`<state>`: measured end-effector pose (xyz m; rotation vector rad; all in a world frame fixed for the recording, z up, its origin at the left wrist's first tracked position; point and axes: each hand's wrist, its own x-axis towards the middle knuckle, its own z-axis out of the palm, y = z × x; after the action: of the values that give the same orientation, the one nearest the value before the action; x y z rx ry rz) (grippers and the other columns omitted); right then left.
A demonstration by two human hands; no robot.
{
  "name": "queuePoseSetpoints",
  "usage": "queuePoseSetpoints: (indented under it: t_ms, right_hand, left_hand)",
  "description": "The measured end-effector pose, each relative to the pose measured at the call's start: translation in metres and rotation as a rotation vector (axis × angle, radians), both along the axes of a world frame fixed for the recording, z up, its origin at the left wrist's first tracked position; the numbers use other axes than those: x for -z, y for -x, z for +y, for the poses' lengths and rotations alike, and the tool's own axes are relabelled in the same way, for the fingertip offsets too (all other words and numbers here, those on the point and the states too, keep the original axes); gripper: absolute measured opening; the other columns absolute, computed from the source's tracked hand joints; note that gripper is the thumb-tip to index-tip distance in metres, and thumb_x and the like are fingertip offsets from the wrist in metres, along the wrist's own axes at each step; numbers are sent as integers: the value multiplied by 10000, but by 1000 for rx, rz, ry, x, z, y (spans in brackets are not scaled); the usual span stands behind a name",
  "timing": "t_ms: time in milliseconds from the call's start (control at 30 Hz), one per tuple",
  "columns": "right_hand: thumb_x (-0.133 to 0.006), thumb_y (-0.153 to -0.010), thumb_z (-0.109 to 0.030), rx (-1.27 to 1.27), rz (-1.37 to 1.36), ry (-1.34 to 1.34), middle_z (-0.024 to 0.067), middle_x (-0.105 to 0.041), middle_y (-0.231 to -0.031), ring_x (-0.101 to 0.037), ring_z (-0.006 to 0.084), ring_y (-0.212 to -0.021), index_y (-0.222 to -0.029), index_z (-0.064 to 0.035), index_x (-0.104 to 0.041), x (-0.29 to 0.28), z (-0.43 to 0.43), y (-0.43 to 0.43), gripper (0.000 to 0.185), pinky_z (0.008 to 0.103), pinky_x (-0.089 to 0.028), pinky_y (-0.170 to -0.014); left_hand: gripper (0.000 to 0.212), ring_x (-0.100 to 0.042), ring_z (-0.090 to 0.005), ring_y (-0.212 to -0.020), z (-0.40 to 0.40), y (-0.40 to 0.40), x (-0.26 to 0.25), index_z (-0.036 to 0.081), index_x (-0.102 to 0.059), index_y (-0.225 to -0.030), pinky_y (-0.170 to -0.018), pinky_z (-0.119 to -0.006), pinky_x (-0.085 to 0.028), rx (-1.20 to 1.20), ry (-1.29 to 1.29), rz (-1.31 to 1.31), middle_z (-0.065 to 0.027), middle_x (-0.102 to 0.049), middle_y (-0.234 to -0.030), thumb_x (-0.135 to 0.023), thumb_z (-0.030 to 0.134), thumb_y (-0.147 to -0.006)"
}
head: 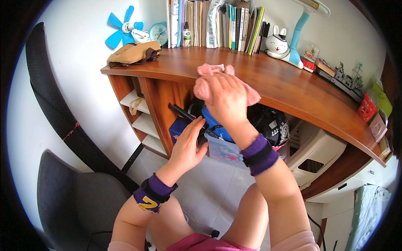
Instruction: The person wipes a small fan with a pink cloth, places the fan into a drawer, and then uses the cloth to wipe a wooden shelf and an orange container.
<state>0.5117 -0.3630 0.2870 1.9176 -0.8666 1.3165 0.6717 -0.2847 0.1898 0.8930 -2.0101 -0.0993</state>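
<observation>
A crumpled pink cloth [204, 89] lies under my right hand [226, 94] at the front edge of the wooden desk [185, 64]. My right palm presses on it from above, and its ends stick out on both sides of the fingers. My left hand [188, 146] hangs in front of the desk, lower than the top, with nothing in it and its thumb apart from the fingers. Behind that hand are a black rod [183, 112] and a blue bag [216, 124] in the space under the desk. Both wrists wear purple bands with black straps.
A tan cloth bag [133, 53], upright books [196, 25], a spray bottle [187, 36], a rabbit lamp [278, 45] and a model ship [342, 83] stand along the desk's back. Below are a plastic bin [224, 152] and a beige case [317, 153]. A grey chair [91, 200] stands left.
</observation>
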Motion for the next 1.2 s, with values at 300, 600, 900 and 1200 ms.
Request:
queuePoseSetpoints:
  t_ms: [300,600,900,1200]
  right_hand:
    - [-722,-700,-86,133,18,-64,123,-701,-1035,-656,323,-1055,-1110,-86,-653,-9,55,73,416,444,-489,-936]
    - [-694,-691,-62,153,-50,-54,126,-696,-1014,-653,338,-1006,-1084,-93,-650,-6,47,69,396,450,-488,-920]
    - [-698,-783,-141,112,-251,-314,142,-709,-957,-653,368,-974,-985,-114,-685,-50,29,69,204,471,-528,-796]
    - [-610,-831,-103,253,26,-690,36,-740,-1073,-685,296,-1037,-1192,-159,-675,-76,-42,57,371,408,-539,-854]
  left_hand:
    - [692,-474,-383,-1352,12,7,18,26,-416,-1444,-1123,-419,-396,57,-27,39,-207,-467,-1478,-721,41,-824]
    - [694,-508,-406,-1291,4,22,8,17,-431,-1418,-1074,-442,-435,35,62,78,-222,-492,-1438,-717,38,-786]
    - [671,-476,-391,-1347,5,26,-6,16,-435,-1434,-1112,-421,-404,10,-17,76,-220,-471,-1469,-712,32,-823]
    - [624,-523,-405,-1274,21,-20,32,33,-469,-1401,-1056,-426,-446,-195,-124,-3,-212,-515,-1410,-708,67,-825]
